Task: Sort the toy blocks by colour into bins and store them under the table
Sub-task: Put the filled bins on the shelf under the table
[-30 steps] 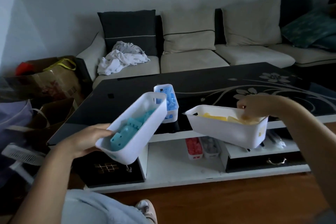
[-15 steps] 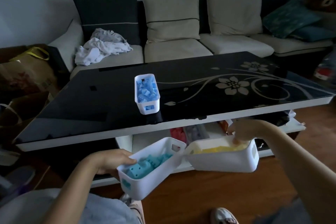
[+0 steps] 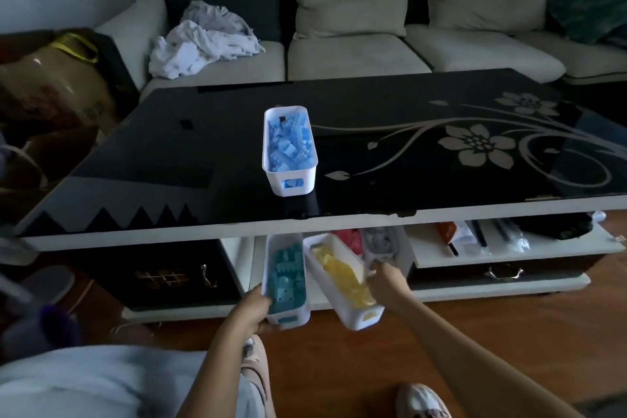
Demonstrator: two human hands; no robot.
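Note:
My left hand grips the near end of a white bin of teal blocks, which lies lengthwise on the white lower shelf under the table. My right hand holds the right rim of a white bin of yellow blocks, angled beside the teal one with its near end past the shelf edge. Behind them on the shelf sit a bin of red blocks and a bin of grey blocks, partly hidden by the tabletop. A bin of light blue blocks stands on the black glass table.
A cream sofa with crumpled white clothes runs behind the table. Bags crowd the left side. Packets and dark items lie on the shelf's right part. Drawers with metal handles flank the shelf. My shoe rests on the wooden floor.
Both hands have carried the teal and yellow bins down and forward from the air below the table edge onto the lower shelf. The view has tilted down.

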